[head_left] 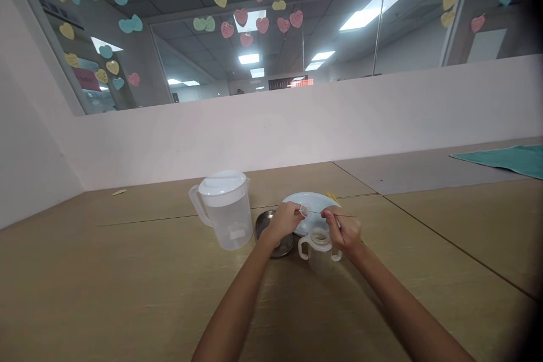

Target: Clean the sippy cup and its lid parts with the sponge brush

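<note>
My left hand [283, 222] is closed on a small clear round piece [304, 211], whose exact kind I cannot make out. A thin rod [314, 212] is pinched in my right hand [345, 230]; its left end meets the clear piece, and the other end sticks out past my fingers. Both hands are above the near side of a white basin [314, 198]. Below them stands a clear two-handled cup [320, 257], upright with its top uncovered. A round metal dish [263, 219] lies partly hidden under my left hand and forearm.
A lidded translucent pitcher [229, 215] stands left of the dish. Something yellow [333, 198] shows behind the basin. A teal cloth [509, 158] lies at the far right of the wooden table [139, 271]. A white wall [254, 130] with a window above closes off the back.
</note>
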Demonstrator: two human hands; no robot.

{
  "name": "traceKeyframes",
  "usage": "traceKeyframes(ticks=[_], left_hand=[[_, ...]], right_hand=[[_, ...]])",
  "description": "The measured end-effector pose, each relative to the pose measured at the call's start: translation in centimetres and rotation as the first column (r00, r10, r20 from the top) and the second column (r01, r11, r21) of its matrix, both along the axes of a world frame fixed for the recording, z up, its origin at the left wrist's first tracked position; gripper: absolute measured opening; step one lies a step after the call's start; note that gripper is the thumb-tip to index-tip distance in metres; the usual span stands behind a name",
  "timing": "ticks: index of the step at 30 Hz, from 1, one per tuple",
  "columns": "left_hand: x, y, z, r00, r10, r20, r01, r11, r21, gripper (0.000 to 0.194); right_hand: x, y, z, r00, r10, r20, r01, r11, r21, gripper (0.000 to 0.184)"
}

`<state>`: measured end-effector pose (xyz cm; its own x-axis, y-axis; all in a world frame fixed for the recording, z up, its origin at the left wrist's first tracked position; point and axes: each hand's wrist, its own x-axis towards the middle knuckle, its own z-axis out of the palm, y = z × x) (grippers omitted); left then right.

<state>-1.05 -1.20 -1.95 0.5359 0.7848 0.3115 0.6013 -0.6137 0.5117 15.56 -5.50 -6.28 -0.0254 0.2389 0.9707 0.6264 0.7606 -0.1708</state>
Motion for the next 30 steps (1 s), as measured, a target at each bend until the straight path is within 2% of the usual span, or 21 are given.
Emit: traceKeyframes(ticks=[7,9,13,16,20,23,27,30], left_hand=[[0.8,-0.4,-0.2,1.000,-0.015,0.028,0.014,1.000,0.009,0.026],[1.1,-0.5,-0.3,0.998,-0.045,0.046,0.045,0.999,0.001,0.025],[1.4,-0.6,-0.6,0.991,-0.081,0.106,0.084,0.996,-0.024,0.026],[1.8,-0.7,-0.7,0.981,-0.066,0.181,0.072,0.997,-0.030,0.028],[2.4,-0.4,-1.1,0.952,-0.015,0.307,0.030,0.999,-0.043,0.028],[2.4,0.3,-1.5,0.918,0.030,0.396,0.001,0.997,-0.080,0.030],[1.7,1.0,-1.9,0.907,0.015,0.420,0.047,0.990,-0.136,0.028],[1.6,0.7,-2.0,0.924,-0.025,0.381,0.096,0.981,-0.167,0.023]], right_hand=[[0.1,0.3,0.9,0.993,0.034,-0.116,-0.058,0.975,-0.214,0.026],[0.3,0.4,1.2,0.996,0.042,-0.080,-0.061,0.964,-0.259,0.027],[0.4,0.5,1.8,1.000,-0.010,0.008,0.012,0.959,-0.284,0.029],[0.5,0.6,2.0,0.999,-0.013,0.044,0.025,0.952,-0.304,0.030],[0.5,0.9,1.8,0.999,0.040,0.034,-0.025,0.931,-0.363,0.028],[0.4,1.3,1.2,0.992,0.122,0.029,-0.099,0.904,-0.416,0.029],[0.3,1.2,1.2,0.977,0.215,0.011,-0.182,0.853,-0.489,0.029],[0.4,0.5,2.0,0.946,0.307,-0.103,-0.309,0.764,-0.566,0.037]])
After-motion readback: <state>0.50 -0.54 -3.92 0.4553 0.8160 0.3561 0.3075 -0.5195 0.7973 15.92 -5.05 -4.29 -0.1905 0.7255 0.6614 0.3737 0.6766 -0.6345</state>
